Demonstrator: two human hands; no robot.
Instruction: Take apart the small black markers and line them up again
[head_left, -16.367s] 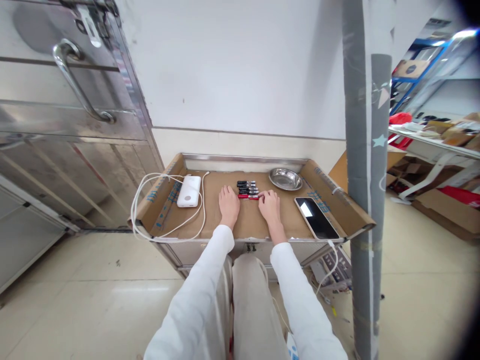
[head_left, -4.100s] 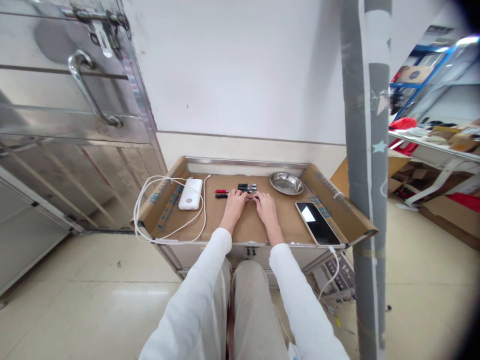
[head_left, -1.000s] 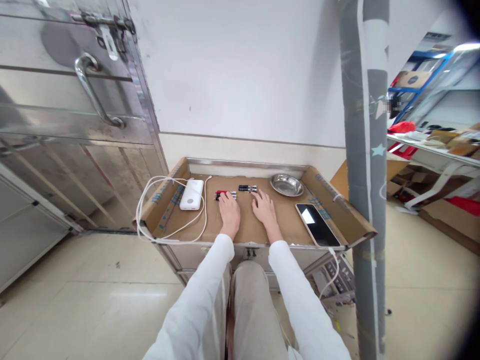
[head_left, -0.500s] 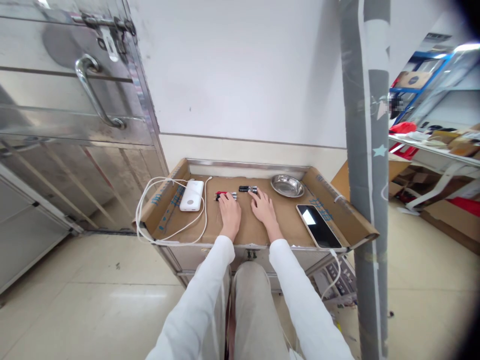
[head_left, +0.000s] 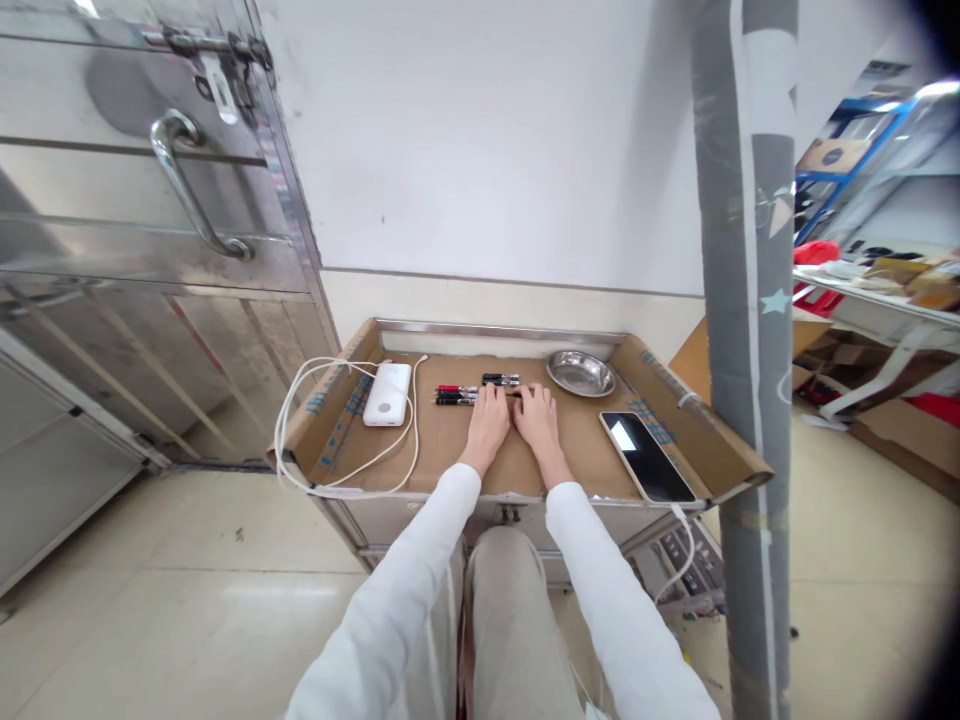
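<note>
My left hand and my right hand are close together over the cardboard-lined tabletop. Their fingers curl around a thin dark pen, mostly hidden under the fingertips. Just left of my left hand lies a row of pens: a red pen at the back and black pens in front. Beyond my fingertips is a short pair of black pens with shiny ends, side by side.
A white power bank with a looped white cable lies left. At right are a round metal dish and a phone with a cable plugged in. A grey wrapped pole stands beyond the raised cardboard side.
My left hand has moved right, away from the red and black pens, to beside my right hand. The dark pen now shows between the hands. The view has shifted slightly.
</note>
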